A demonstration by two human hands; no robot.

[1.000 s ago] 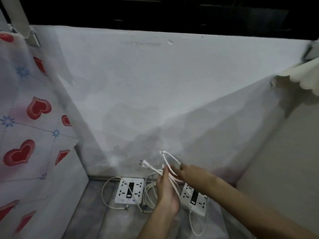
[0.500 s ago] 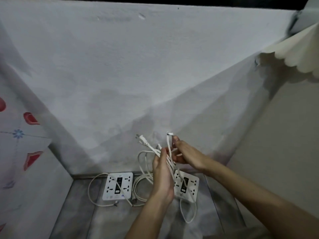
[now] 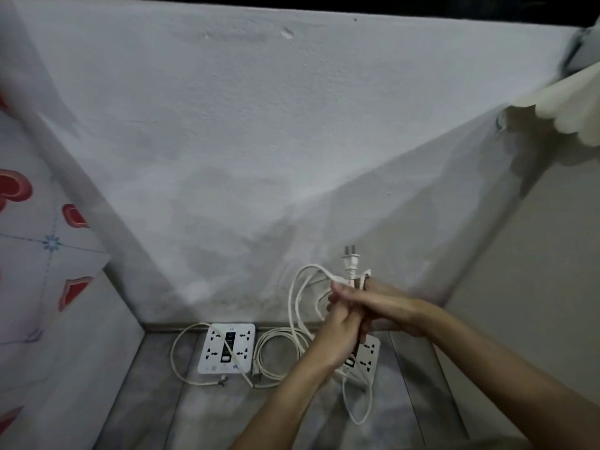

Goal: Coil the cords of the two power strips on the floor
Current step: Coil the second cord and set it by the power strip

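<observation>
Gripping the looped cord [image 3: 300, 297] together, both hands [image 3: 352, 311], plug [image 3: 351, 262] now upright, no longer tilted left.

A rough white plaster wall [image 3: 259, 141] fills most of the view, with small dents near its top and a grey shadow across its lower right part. Above it runs a dark band [image 3: 324, 1]. On the left hangs a pale cloth [image 3: 39, 254] printed with red hearts and small blue flowers. On the right stands a plain beige surface [image 3: 535, 271], and above it a cream fabric with a scalloped edge [image 3: 568, 105]. The floor [image 3: 156, 401] is grey marbled tile with thin joints. The light is dim and cool.
</observation>
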